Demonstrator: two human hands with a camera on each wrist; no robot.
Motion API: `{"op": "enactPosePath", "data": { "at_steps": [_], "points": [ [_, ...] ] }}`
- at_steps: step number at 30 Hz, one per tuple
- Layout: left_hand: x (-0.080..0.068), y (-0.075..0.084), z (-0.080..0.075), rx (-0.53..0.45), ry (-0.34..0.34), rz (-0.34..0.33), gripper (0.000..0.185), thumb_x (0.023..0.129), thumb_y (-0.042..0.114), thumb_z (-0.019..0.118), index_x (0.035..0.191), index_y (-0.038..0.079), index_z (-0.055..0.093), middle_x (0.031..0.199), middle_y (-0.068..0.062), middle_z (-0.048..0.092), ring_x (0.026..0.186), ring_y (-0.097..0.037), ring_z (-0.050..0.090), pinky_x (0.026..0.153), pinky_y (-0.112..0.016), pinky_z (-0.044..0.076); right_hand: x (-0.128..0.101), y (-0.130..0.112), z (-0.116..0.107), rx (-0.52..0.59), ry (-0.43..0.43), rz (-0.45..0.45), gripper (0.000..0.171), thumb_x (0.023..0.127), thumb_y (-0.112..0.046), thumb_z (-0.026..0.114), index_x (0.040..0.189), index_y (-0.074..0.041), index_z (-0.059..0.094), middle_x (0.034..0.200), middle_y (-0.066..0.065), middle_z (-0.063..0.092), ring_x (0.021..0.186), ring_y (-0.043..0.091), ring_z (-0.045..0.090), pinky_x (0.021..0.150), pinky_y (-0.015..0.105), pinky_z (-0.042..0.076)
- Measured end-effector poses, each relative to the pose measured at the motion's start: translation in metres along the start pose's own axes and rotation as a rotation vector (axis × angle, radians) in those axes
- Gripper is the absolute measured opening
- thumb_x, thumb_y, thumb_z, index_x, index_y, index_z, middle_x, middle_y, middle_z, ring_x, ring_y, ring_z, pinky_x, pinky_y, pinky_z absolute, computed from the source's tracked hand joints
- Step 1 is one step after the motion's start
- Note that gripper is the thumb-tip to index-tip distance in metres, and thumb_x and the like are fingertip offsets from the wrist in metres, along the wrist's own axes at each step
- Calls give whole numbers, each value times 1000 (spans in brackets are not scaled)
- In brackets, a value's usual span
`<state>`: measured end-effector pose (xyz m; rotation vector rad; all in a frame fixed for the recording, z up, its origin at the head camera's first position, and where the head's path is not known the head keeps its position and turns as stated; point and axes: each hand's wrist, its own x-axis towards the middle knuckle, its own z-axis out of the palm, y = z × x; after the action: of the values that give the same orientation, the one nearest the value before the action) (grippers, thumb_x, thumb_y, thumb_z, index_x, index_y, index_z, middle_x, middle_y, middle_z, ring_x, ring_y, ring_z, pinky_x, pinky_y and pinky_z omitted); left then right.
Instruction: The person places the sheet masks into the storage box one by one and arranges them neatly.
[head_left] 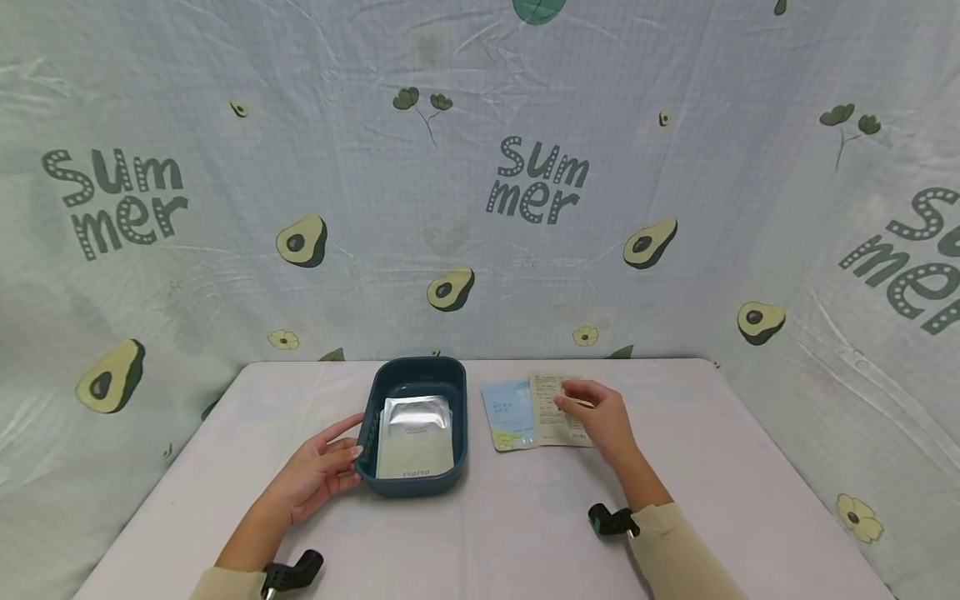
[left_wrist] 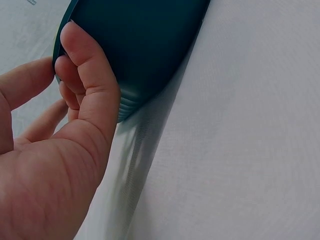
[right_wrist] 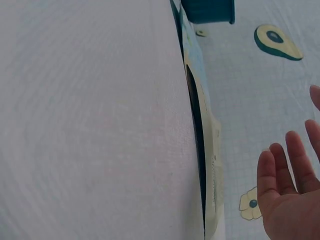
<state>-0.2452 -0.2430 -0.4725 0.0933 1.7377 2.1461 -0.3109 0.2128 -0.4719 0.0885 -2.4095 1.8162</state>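
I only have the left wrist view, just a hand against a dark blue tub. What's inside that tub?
Observer: A silver foil packet lies flat in the blue tub.
Operator: Where is the other hand?
Observer: The right hand rests on a beige printed packet, to the right of the tub.
Operator: Anything else by that packet?
Observer: A light blue packet lies partly under its left edge.
Operator: How does the left hand meet the tub from above?
Observer: The left hand touches the tub's left wall, thumb toward the rim.
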Motion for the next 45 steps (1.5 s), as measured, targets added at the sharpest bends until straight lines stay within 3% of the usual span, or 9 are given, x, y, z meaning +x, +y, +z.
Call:
{"op": "enactPosePath", "data": {
  "at_steps": [4, 9, 23, 31, 45],
  "points": [
    [0, 1, 0, 1, -6, 5, 77, 104, 8, 56, 165, 9, 8, 113, 2, 68, 89, -11, 67, 79, -25, 59, 5, 0, -5, -28, -11, -12, 51, 90, -29, 80, 132, -4, 65, 140, 17, 62, 130, 28, 58, 99, 27, 54],
    [1, 1, 1, 14, -9, 14, 78, 104, 7, 57, 165, 8, 9, 111, 3, 67, 89, -10, 67, 79, -25, 59, 15, 2, -12, -70, -9, -30, 53, 92, -27, 78, 137, -6, 62, 145, 16, 58, 134, 31, 54, 113, 48, 46],
    [0, 0, 0, 7, 10, 1, 77, 104, 8, 57, 165, 9, 11, 111, 2, 66, 89, -11, 67, 79, -25, 59, 39, 10, -18, -218, -75, -3, 63, 90, -29, 79, 145, -7, 56, 153, 14, 50, 143, 36, 45, 116, 53, 41],
    [0, 0, 0, -5, 1, 4, 78, 103, 7, 58, 165, 9, 10, 111, 3, 66, 89, -11, 67, 78, -25, 59, 54, 15, -20, -315, -95, 58, 65, 92, -31, 77, 148, -9, 54, 157, 18, 45, 146, 40, 39, 117, 60, 36],
    [1, -1, 1, -10, 0, -2, 76, 104, 7, 56, 165, 10, 10, 111, 3, 66, 90, -11, 67, 79, -25, 59, 72, 23, -21, -426, -109, 123, 67, 90, -37, 79, 146, -10, 55, 155, 22, 44, 144, 41, 40, 118, 59, 35]
  ]
}}
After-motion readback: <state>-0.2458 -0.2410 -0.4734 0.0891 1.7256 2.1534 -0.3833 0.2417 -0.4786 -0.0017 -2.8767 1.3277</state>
